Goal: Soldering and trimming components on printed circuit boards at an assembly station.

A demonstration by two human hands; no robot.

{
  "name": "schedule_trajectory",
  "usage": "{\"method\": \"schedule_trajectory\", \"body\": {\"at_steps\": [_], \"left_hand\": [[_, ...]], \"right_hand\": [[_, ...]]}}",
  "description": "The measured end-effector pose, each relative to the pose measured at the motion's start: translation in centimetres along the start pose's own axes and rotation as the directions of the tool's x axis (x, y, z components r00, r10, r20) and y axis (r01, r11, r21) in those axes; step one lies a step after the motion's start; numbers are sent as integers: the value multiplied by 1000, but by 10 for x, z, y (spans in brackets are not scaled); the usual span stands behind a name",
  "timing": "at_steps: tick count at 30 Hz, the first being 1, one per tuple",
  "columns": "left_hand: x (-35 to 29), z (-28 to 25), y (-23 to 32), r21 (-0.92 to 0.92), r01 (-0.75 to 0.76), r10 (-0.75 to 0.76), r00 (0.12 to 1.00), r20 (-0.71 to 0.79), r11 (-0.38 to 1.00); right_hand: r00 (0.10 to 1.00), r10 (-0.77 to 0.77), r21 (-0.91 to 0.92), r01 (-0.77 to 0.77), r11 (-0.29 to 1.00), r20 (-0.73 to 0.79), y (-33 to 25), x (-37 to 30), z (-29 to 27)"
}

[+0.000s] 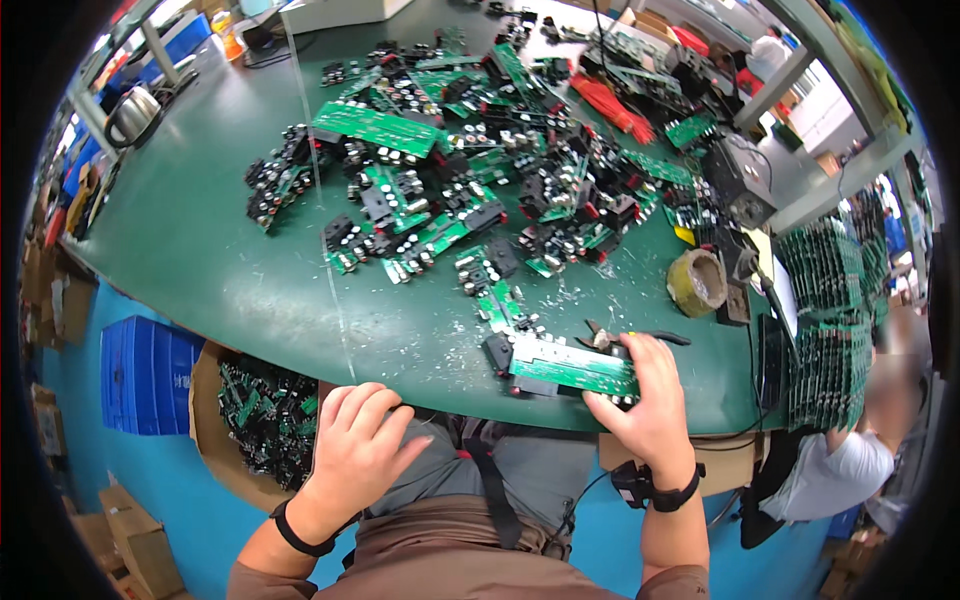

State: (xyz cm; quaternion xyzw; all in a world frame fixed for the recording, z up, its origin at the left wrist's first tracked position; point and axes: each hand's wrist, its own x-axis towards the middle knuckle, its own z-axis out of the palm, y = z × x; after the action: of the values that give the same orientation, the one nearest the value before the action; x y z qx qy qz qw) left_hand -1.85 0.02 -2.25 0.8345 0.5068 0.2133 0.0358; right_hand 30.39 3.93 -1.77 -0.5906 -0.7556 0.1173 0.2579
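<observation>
From my end I am seeing the right hand (652,400) gripping the green circuit board (572,367) by its right end, thumb along the near edge and fingers over the far edge. The board is sitting at the near edge of the table (240,285), in front of the person and a little to the right. Its long axis is running mostly left to right, the right end dipping slightly toward the person and the left end pointing toward the left side of the table. Its flat green side is facing up, and dark blocks are showing at its left end and below its near edge.

The left hand (360,437) is hovering around the table edge, fingers loosely bent and thumb standing apart; I am not managing to see under its palm. Just past the board, pliers (662,338) are lying near the right fingertips. A roll of tape (697,282) is resting farther right, and a heap of boards (375,128) is spreading across the far table. Below the table, on the left, a cardboard box (210,425) full of boards is standing beside a blue bin (150,378).
</observation>
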Motion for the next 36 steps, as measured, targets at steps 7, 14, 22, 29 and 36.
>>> {"method": "schedule_trajectory", "body": {"at_steps": [7,14,22,29,36], "left_hand": [[-1,13,-12,74,-42,38,998,51,996],[12,-4,-12,-447,127,-155,988,-25,886],[39,3,2,-746,119,-257,964,-72,655],[47,17,16,-831,271,-357,929,94,486],[46,24,17,-736,271,-322,944,76,620]], "right_hand": [[996,-74,-40,76,996,42,10,1,4],[999,-34,123,32,992,10,27,-16,-1],[810,499,789,-76,610,-308,108,-34,-40],[783,600,986,134,99,-166,241,-55,-118],[954,299,995,-52,86,24,242,-28,-131]]}}
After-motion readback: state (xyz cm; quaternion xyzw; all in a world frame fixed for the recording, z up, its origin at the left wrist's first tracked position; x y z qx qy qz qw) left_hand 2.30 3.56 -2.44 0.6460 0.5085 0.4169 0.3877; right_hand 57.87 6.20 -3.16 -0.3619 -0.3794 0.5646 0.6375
